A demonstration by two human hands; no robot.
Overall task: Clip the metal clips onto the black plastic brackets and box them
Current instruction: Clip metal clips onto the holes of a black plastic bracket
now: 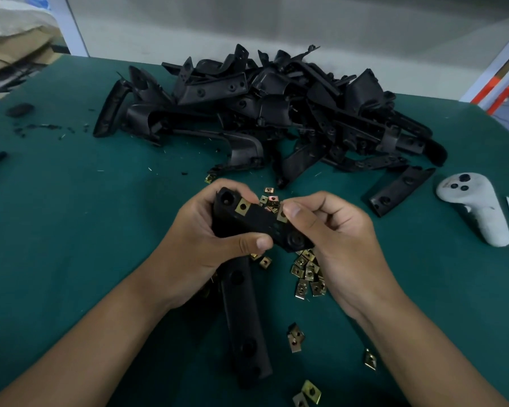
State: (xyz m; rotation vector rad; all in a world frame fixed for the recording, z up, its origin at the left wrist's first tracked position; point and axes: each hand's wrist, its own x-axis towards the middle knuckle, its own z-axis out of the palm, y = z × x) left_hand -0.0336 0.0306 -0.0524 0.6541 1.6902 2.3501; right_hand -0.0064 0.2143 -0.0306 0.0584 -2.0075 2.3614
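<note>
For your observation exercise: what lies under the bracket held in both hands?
Under the held bracket: loose metal clips and another bracket on the green table. The hands hide the rest.

Bracket pile [276, 113] behind held bracket [256, 220], loose clips [307, 271] beneath, controller [476, 210] right

The flat counter [71, 215] is covered in plain dark teal-green cloth. At its far side lies a heap of matte black moulded plastic brackets [276, 113], uniformly black. Nearer than the heap, a black plastic bracket held in the hands [256, 221] carries a small square brass-yellow metal clip [242, 206] with a dark centre hole. Below it, scattered brass-yellow metal clips [307, 271] glint gold. Right of the heap lies a pale grey handheld controller [476, 210] with black round buttons. Left of the heap, tiny black plastic crumbs [41, 129] speckle the cloth.
</note>
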